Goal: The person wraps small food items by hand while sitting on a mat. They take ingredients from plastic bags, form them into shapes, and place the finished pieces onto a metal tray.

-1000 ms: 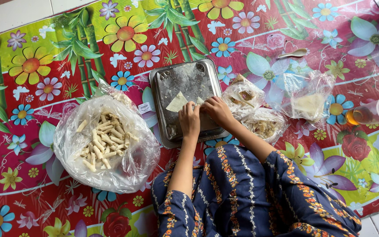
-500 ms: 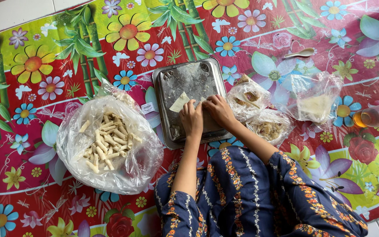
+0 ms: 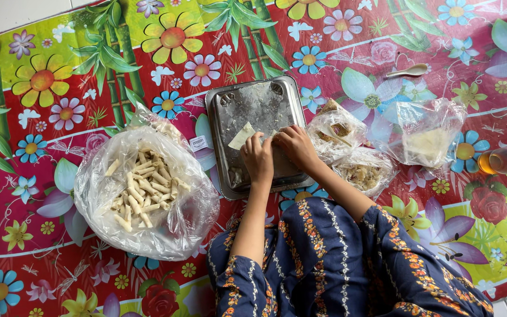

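A flowered mat (image 3: 54,88) covers the floor. On the metal tray (image 3: 239,108), both hands pinch a pale wrapper (image 3: 243,136): left hand (image 3: 257,158) nearer it, fingers closed on its edge, right hand (image 3: 293,145) curled alongside, touching.

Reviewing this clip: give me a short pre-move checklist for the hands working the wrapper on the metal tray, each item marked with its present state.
1. Both hands on the work: left hand and right hand rest together on the metal tray. Ok.
2. Wrapper lies on the tray, a corner showing beside the left hand. Ok.
3. Wrapper filled: hidden under the fingers. Cannot tell.
4. Tray flat on the floral mat. Ok.
5. Bag of finished rolls open, left of the tray. Ok.
6. Filling bag open near the right forearm. Ok.
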